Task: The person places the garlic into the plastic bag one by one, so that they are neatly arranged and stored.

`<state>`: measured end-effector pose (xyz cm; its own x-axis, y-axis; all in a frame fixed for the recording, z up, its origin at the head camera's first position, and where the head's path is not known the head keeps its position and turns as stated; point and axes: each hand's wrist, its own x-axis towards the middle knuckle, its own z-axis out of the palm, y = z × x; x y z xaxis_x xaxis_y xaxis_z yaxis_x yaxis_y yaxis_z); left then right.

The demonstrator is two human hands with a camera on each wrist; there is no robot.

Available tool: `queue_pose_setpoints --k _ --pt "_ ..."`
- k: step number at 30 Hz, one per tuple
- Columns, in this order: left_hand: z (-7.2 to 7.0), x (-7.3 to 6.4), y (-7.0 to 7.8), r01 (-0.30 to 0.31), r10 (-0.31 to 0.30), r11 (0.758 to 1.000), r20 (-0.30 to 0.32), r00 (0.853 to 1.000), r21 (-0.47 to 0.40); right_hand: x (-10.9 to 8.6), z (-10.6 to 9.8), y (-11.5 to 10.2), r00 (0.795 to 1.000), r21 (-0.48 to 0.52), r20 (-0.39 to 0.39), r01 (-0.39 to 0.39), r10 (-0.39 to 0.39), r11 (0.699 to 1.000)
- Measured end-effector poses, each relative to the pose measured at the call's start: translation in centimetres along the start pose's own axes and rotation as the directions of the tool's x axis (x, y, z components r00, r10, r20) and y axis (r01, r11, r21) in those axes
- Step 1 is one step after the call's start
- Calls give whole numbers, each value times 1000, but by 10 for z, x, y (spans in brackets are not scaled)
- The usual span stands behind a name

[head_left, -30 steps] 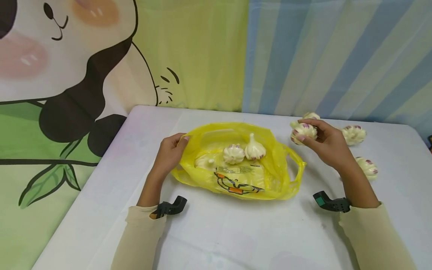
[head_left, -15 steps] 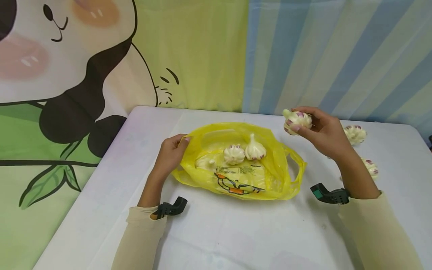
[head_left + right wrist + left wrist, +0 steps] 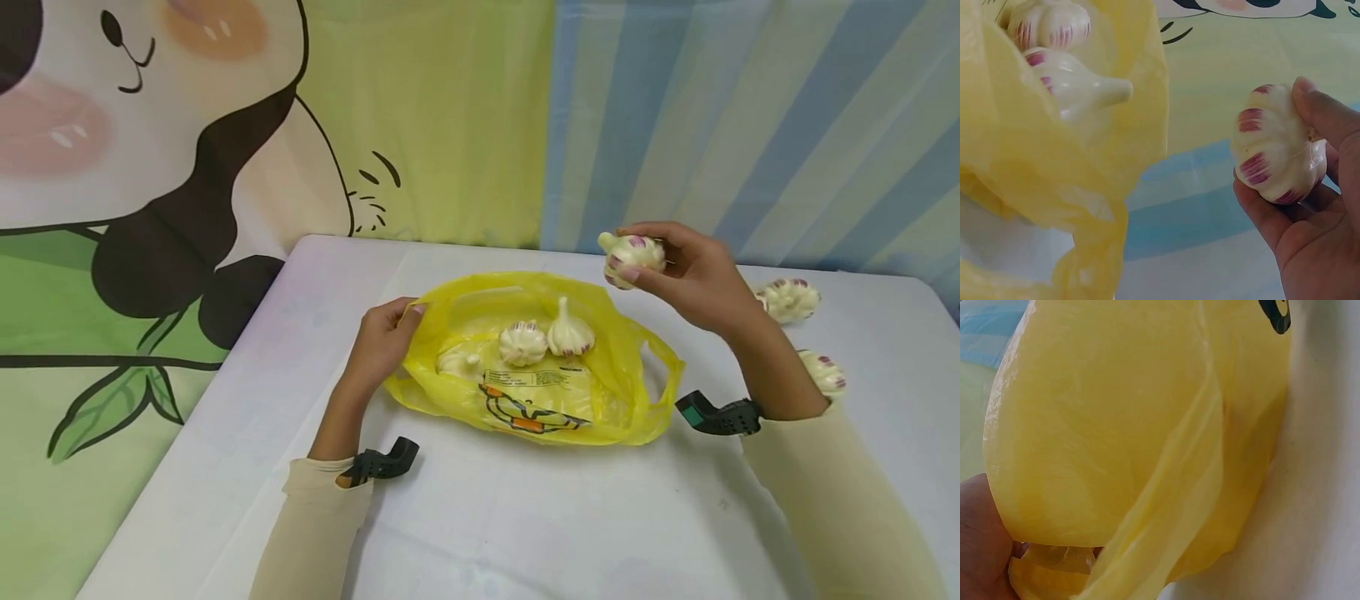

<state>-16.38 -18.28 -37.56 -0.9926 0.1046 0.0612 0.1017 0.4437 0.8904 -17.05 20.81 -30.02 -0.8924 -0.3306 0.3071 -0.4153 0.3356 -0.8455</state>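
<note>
A yellow plastic bag [image 3: 450,400] lies with its mouth spread on the white table, three garlic bulbs inside; two of them are the round garlic bulb [image 3: 522,343] and the upright one [image 3: 570,333]. At the bag's left edge my left hand [image 3: 382,342] pinches the rim between thumb and fingers. My right hand [image 3: 693,275] grips a purple-streaked garlic bulb [image 3: 636,260] above the table, up and right of the bag's opening. In the right wrist view the thumb and fingers wrap this garlic bulb [image 3: 1275,147], apart from the bag [image 3: 1141,125].
Two more garlic bulbs lie on the right of the table: one at the back [image 3: 791,300], another [image 3: 823,372] partly behind my right forearm. The bag's loop handle [image 3: 671,375] sticks out to the right. A patterned cloth backdrop [image 3: 450,125] rises behind the table's far edge.
My right hand has lifted a garlic bulb from the back right and carried it left toward the bag. The left hand stays at the bag's rim.
</note>
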Motion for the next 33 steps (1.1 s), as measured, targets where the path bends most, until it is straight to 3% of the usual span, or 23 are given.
queue_pose_setpoints --k 4,9,15,19,28,33 --pt "1 0 0 6 -6 1000 5 1000 2 4 6 1 997 28 66 28 -30 999" --pt "-1 -1 1 1 -1 1000 -7 1000 14 10 15 0 991 8 136 -14 13 1000" --pt "-1 0 -1 8 -8 1000 -1 1000 11 14 26 1 987 -2 160 7 -7 1000" --pt "0 0 -2 4 -4 1000 -2 1000 15 16 36 0 984 53 176 32 -41 998" --pt "2 1 -4 -9 9 1000 -1 1000 -2 22 56 7 957 181 287 -5 -48 984" --pt "2 0 -3 -8 8 1000 2 1000 -4 22 63 9 935 150 355 -33 -23 988"
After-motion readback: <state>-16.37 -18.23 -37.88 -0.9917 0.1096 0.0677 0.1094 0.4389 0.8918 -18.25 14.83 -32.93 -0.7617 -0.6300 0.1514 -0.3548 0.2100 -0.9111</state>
